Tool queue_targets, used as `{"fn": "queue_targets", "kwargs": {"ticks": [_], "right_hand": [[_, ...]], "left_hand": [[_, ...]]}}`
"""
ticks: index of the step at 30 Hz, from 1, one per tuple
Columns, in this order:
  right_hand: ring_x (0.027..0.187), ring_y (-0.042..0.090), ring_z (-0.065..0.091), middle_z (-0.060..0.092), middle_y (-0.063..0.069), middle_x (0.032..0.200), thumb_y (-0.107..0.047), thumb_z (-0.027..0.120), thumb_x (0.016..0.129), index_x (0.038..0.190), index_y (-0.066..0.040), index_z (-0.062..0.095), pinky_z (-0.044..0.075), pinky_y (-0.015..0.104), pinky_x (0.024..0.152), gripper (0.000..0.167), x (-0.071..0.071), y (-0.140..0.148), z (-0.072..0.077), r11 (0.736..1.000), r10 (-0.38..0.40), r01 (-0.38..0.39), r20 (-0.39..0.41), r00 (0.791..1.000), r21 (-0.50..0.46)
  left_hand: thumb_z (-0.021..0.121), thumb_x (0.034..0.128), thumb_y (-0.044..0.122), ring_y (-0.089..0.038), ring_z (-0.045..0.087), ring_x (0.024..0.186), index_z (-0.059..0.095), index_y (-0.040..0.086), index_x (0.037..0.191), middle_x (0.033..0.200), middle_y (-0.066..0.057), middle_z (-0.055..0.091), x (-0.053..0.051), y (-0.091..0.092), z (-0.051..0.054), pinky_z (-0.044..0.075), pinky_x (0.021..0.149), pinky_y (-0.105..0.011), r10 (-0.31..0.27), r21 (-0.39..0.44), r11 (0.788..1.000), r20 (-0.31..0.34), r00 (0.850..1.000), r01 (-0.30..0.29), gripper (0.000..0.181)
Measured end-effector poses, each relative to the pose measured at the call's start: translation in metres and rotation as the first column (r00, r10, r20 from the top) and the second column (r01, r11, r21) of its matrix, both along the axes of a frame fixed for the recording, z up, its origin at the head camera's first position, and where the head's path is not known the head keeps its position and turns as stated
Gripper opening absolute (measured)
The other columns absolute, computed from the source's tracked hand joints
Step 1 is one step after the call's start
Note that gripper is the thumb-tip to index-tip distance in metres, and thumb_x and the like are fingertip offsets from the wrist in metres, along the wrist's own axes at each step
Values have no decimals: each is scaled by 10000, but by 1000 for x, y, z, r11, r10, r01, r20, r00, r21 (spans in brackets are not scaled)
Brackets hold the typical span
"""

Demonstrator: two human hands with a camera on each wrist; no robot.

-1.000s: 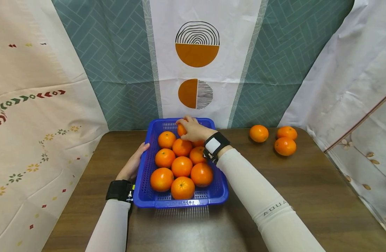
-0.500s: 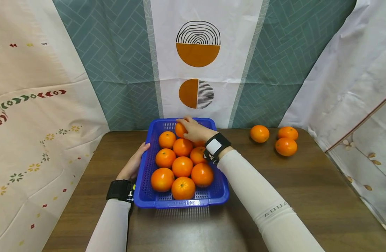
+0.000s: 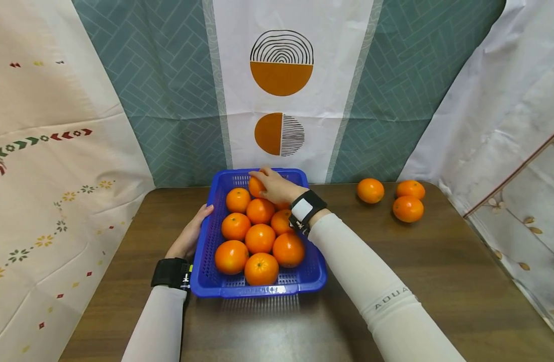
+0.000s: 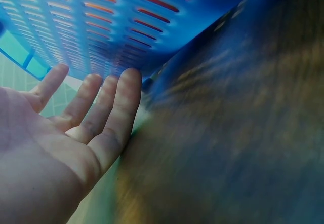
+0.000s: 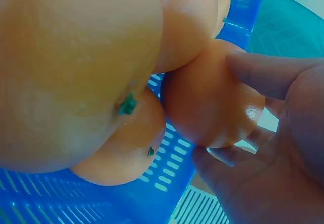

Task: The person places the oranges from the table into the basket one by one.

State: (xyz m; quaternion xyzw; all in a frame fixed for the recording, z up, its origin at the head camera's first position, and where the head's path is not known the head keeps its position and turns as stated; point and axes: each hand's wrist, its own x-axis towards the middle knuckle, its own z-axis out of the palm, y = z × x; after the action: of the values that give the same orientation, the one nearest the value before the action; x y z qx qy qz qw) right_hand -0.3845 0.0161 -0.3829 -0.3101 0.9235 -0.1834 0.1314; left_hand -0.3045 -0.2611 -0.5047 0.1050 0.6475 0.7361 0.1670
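Note:
A blue perforated basket (image 3: 272, 290) stands on the wooden table with several oranges (image 3: 260, 239) in it. At the basket's back my right hand (image 3: 281, 189) grips an orange (image 3: 256, 187) from its right side. In the right wrist view, the thumb and fingers lie round that orange (image 5: 207, 102), which touches a neighbouring orange (image 5: 187, 21). My left hand (image 3: 191, 234) is at the basket's left outer side. Its fingers are nearly straight in the left wrist view, close under the slotted wall (image 4: 91, 26); whether they all touch it I cannot tell.
To the right, one orange (image 3: 370, 191) lies alone on the table (image 3: 372, 241). Two more oranges (image 3: 408, 208) lie further right, close together. A patterned curtain (image 3: 182, 100) hangs just behind the basket and the table's back edge.
My right hand has shifted the gripped orange slightly left within the basket's back row. The left hand and the basket stay in place; the head view has shifted a little.

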Motion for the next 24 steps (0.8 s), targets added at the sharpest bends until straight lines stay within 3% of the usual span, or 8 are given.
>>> {"fn": "queue_targets", "kwargs": {"ticks": [6,16,24], "right_hand": [[1550,368,213,184,192,1679,-156,572,1082,1661,-144,228,240,509,1246,673,-1,1,-2,1000,-12,12,-10,1000,7],[1531,381,245,202,202,1659,-176,590,1076,1658,-141,234,245,511,1243,684,1,1,1,1000,-12,13,-30,999,27],[1521,373,260,217,211,1647,-158,607,1065,1651,-127,258,251,491,1244,682,4,3,4,1000,-4,4,-34,999,5]], "left_hand": [[289,1125,525,-188,613,1135,92,223,1614,1507,-219,326,0,-1,-1,586,912,-388,-4,-7,1000,-5,1000,4,608],[307,1120,535,-184,635,1113,129,239,1605,1411,-113,419,2,-1,1,592,901,-396,5,-8,1000,-2,1000,-5,595],[303,1123,529,-172,634,1119,127,247,1607,1413,-104,430,1,-1,1,587,911,-385,2,9,1000,7,1000,-2,587]]}}
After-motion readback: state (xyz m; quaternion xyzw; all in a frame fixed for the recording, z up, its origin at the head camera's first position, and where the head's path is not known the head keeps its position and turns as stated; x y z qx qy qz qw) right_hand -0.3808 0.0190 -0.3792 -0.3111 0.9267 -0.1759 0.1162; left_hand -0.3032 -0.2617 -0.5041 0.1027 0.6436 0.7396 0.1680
